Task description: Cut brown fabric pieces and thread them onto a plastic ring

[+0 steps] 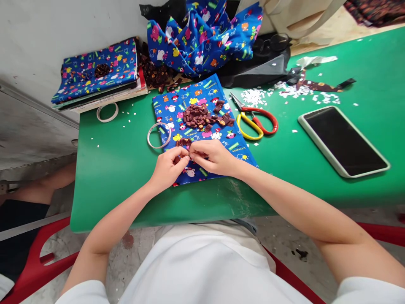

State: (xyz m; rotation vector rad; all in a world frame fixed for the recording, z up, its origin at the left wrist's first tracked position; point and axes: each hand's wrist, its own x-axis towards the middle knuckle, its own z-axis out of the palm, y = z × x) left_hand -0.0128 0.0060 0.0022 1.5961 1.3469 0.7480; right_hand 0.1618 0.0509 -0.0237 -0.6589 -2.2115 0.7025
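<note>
My left hand (169,166) and my right hand (212,156) meet over a blue cartoon-print cloth (202,126) spread on the green table (110,160). Both hands have their fingers pinched together on small dark brown pieces (182,143) between them. A heap of the same small brown pieces (202,116) lies on the cloth just beyond my fingers. A roll of clear tape (158,135) rests at the cloth's left edge, close to my left hand.
Scissors with red and yellow handles (255,120) lie right of the cloth, a dark phone (343,141) further right. White paper scraps (253,97) are scattered behind. A second tape roll (107,112), folded blue cloth on books (98,71) and bunched blue fabric (205,38) sit at the back.
</note>
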